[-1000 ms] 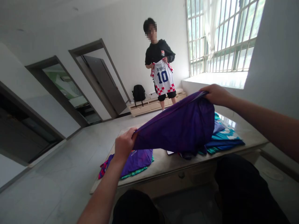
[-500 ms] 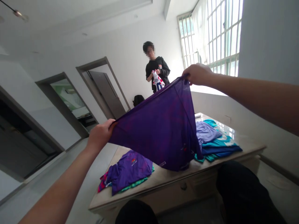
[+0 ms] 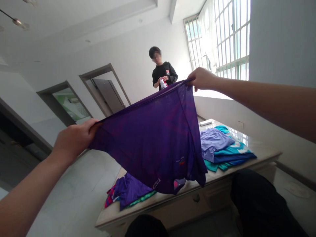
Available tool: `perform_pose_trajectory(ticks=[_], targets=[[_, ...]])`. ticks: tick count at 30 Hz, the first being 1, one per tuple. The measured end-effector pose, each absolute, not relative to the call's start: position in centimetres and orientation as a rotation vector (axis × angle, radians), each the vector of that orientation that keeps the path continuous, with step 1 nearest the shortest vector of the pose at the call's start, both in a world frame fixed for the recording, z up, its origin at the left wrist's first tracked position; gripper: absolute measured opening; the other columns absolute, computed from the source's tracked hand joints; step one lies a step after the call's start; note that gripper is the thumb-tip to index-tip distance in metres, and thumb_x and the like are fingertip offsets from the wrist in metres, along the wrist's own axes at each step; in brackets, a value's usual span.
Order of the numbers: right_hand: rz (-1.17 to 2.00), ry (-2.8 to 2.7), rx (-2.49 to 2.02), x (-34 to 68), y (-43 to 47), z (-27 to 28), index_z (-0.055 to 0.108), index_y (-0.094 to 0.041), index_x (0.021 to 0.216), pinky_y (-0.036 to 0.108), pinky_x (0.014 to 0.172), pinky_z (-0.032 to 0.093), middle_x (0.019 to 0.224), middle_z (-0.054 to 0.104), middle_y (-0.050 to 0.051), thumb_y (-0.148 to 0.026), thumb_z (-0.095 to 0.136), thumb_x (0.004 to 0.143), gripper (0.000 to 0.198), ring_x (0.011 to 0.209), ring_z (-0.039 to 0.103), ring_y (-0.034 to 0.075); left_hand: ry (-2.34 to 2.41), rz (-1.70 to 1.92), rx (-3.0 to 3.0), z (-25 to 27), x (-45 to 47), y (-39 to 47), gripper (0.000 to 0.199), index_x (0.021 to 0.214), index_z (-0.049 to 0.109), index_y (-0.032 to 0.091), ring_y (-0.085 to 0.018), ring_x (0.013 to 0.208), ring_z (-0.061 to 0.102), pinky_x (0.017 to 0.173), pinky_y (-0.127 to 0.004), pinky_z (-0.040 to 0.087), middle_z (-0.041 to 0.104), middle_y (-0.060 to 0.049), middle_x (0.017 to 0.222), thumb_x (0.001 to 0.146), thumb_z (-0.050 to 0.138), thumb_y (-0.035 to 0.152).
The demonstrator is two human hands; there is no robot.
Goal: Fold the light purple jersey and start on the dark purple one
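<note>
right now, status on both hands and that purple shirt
Left hand and right hand each grip an edge of purple shirt. Shirt spread, hanging above table. Nothing in the way.

- A purple shirt (image 3: 153, 138) of thin fabric is held spread out in the air above the table edge.
- Its top edge is stretched tight; the lower part hangs loosely.

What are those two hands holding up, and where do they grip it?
A purple shirt: left hand and right hand each pinch an end of its upper edge.
</note>
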State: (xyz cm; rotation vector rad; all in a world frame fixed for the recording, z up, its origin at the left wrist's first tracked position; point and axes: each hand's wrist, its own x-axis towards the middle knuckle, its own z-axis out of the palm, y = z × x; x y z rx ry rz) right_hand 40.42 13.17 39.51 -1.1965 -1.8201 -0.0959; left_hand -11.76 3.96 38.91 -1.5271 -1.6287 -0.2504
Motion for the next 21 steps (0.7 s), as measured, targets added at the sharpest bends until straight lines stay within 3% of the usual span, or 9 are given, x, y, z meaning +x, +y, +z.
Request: perform_pose_trajectory(ticks=[3, 9, 15, 19, 21], targets=[[0.129, -1.815, -0.925, 41.0, 15.0, 38.7, 0.068, 0.000, 0.080, 0.025, 0.068, 0.060, 0.061, 0.063, -0.001, -0.030, 0.075, 0.087, 0.032, 0.058, 0.066, 0.008, -1.619, -0.245, -1.556, 38.7, -11.5, 3.7, 0.060, 0.120, 0.068, 0.029, -0.019, 0.070, 0.057, 0.069, -0.023, 0.032, 0.068, -0.002, 0.079, 0.101, 0.024, 0.065], [0.545, -1.593, -0.911, 39.8, 15.2, 37.5, 0.069, 0.000, 0.090, 0.050, 0.073, 0.065, 0.071, 0.065, 0.006, -0.016, 0.073, 0.086, 0.017, 0.075, 0.074, 0.025, -1.594, -0.217, -1.581, 37.9, -10.1, 3.5, 0.048, 0.114, 0.069, 0.028, -0.020, 0.070, 0.059, 0.063, -0.022, 0.028, 0.069, -0.002, 0.078, 0.100, 0.035, 0.059], [0.318, -1.724, -0.874, 39.3, 12.8, 35.5, 0.074, -0.011, 0.090, 0.042, 0.078, 0.064, 0.079, 0.073, 0.008, -0.021, 0.078, 0.078, 0.016, 0.075, 0.072, 0.021, -1.620, -0.281, -1.744, 36.5, -9.3, 4.4, 0.044, 0.114, 0.071, 0.027, -0.026, 0.078, 0.067, 0.064, -0.026, 0.037, 0.076, -0.006, 0.088, 0.099, 0.039, 0.054], [0.047, -1.997, -0.815, 39.2, 12.2, 32.9, 0.075, -0.021, 0.112, 0.031, 0.076, 0.060, 0.089, 0.074, 0.004, -0.033, 0.079, 0.074, 0.039, 0.081, 0.069, 0.019, -1.660, -0.339, -1.893, 35.4, -8.9, 5.2, 0.044, 0.112, 0.073, 0.026, -0.029, 0.086, 0.071, 0.066, -0.029, 0.044, 0.078, -0.009, 0.098, 0.097, 0.039, 0.050], [-0.084, -2.011, -0.817, 38.9, 12.2, 31.8, 0.075, -0.022, 0.114, 0.028, 0.071, 0.057, 0.091, 0.073, 0.005, -0.036, 0.075, 0.079, 0.038, 0.079, 0.067, 0.018, -1.675, -0.356, -1.923, 34.9, -8.7, 5.6, 0.043, 0.111, 0.073, 0.027, -0.029, 0.089, 0.072, 0.066, -0.029, 0.045, 0.079, -0.009, 0.099, 0.096, 0.040, 0.049]])
